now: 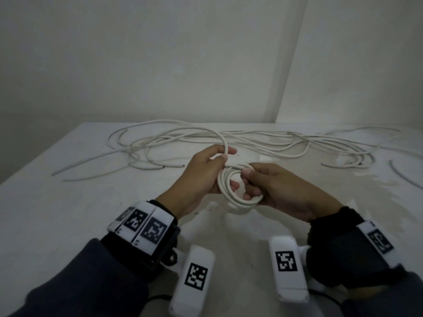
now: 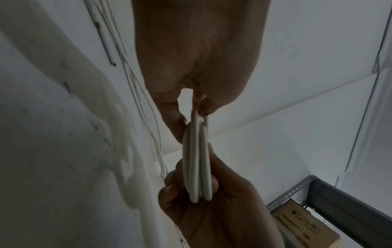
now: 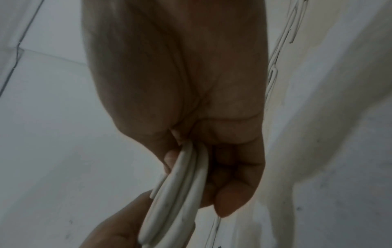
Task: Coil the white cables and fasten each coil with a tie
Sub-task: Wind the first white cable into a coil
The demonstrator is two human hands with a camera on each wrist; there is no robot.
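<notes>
Over the middle of the white table (image 1: 68, 213) I hold a small coil of white cable (image 1: 238, 197) between both hands. My left hand (image 1: 226, 154) pinches the free strand (image 1: 223, 139) that rises from the coil, and its lower fingers support the coil's left side. My right hand (image 1: 248, 184) grips the coil's right side, thumb on top. In the left wrist view the coil (image 2: 197, 159) is edge-on, with the right hand (image 2: 212, 209) below it. The right wrist view shows the coil (image 3: 180, 193) in my curled fingers (image 3: 233, 193). I see no tie.
Several loose white cables (image 1: 183, 138) sprawl across the back of the table, reaching far right (image 1: 332, 145). A short cable piece (image 1: 402, 177) lies at the right edge. Walls meet in a corner behind. A grey metal shelf with a cardboard box (image 2: 305, 224) stands to one side.
</notes>
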